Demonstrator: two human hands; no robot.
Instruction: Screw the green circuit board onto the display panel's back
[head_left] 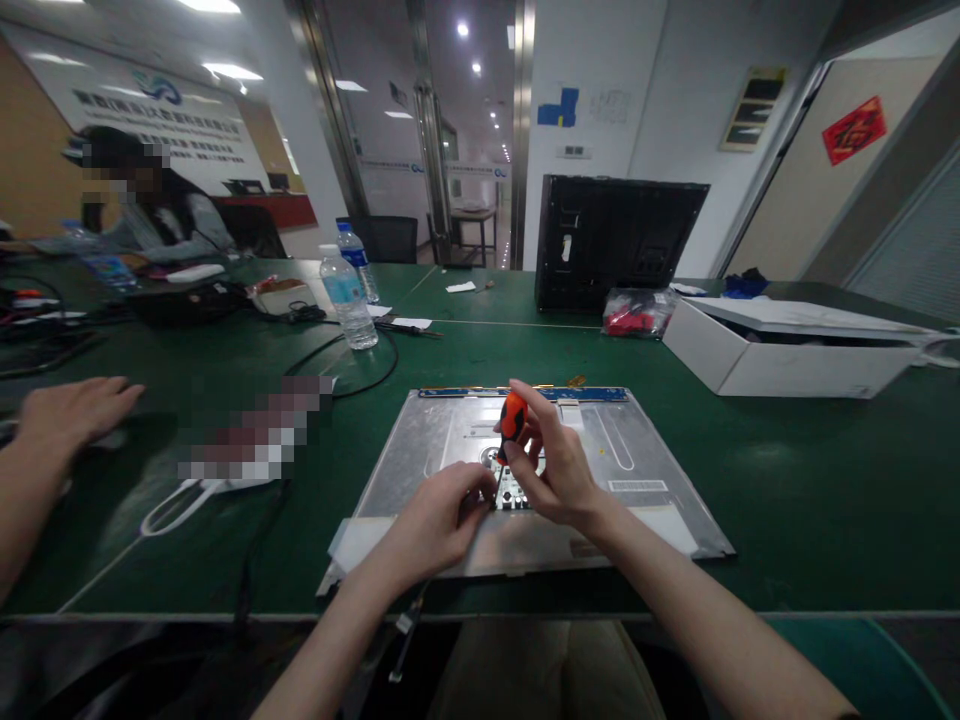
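Note:
My right hand (559, 465) grips an orange and black screwdriver (514, 425), held nearly upright with its shaft pointing down. Beneath it lies a small circuit board (514, 498) with dark components, partly covered by my hands. The board sits on the back of a silver display panel (637, 520), flat on the table before me. My left hand (442, 515) has its fingers pinched together at the board's left edge, close to the screwdriver's tip. Whatever those fingers hold is hidden. A blue strip board (525, 394) runs along the panel's far edge.
Another person's hand (79, 408) rests at the left on the green table (787, 480). Water bottles (349, 300) and a black cable stand beyond the panel. A black monitor housing (619, 245) and a white box (787, 350) are at the back right. Someone sits far left.

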